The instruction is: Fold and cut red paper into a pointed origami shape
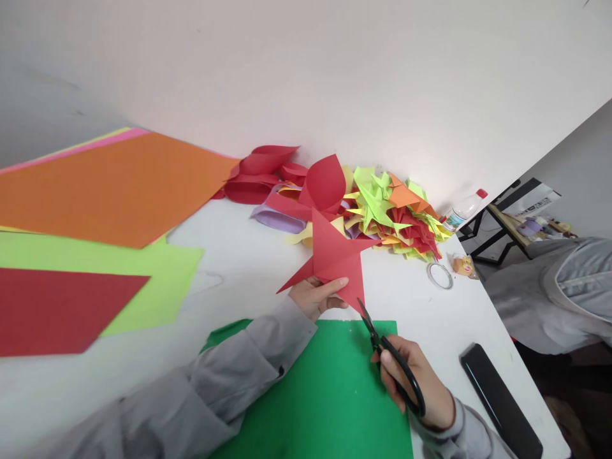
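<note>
A red paper star [335, 248] with pointed arms is pinched in my left hand [318, 296], thumb on top and fingers beneath. My right hand [414, 376] grips black-handled scissors [389, 350]. Their blade tips reach the lower point of the star; whether they touch the paper I cannot tell. Beneath both hands lies a green sheet [329, 389], its left corner curled up. Just behind the star sits a heap of curled red paper pieces [325, 182], with a purple paper loop [280, 218] among them.
Orange [129, 191], lime [157, 280] and red sheets [62, 309] lie on the left. Folded paper stars [382, 197] are piled against the wall. At right are a bottle [463, 210], tape roll [440, 275], small packet [463, 266] and black case [500, 398]. A grey-clothed person [535, 293] is beyond the table.
</note>
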`<state>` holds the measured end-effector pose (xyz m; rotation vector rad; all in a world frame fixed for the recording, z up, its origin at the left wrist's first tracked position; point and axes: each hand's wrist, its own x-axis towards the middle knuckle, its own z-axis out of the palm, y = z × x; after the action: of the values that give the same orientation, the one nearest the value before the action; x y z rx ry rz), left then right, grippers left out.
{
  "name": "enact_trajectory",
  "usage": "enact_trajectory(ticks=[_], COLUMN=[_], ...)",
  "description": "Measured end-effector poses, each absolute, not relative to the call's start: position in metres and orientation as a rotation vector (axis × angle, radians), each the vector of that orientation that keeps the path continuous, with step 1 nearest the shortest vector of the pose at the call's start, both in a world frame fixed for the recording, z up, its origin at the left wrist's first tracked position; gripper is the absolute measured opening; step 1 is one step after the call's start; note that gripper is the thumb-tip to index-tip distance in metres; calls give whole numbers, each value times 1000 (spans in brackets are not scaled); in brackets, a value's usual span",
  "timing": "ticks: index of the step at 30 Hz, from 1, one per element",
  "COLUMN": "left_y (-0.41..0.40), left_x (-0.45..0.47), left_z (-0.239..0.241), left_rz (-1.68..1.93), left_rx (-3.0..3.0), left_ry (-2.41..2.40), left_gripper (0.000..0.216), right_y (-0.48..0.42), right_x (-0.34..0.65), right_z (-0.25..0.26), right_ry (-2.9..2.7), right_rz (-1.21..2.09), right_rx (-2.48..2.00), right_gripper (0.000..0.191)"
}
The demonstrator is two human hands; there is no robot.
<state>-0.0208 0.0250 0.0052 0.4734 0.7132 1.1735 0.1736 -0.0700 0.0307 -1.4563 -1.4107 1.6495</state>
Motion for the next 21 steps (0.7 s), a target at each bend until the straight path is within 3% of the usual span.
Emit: enact_trajectory(ticks=[21], left_y=[21], left_x=[-21], left_z=[10], left_rz=[1175], left_rx=[474], left_ry=[721], left_gripper=[27], right_y=[-71], right_x=[172], right_z=[35], right_ry=[-1474], right_rz=[1612], right_rx=[-1518], right_gripper=[60])
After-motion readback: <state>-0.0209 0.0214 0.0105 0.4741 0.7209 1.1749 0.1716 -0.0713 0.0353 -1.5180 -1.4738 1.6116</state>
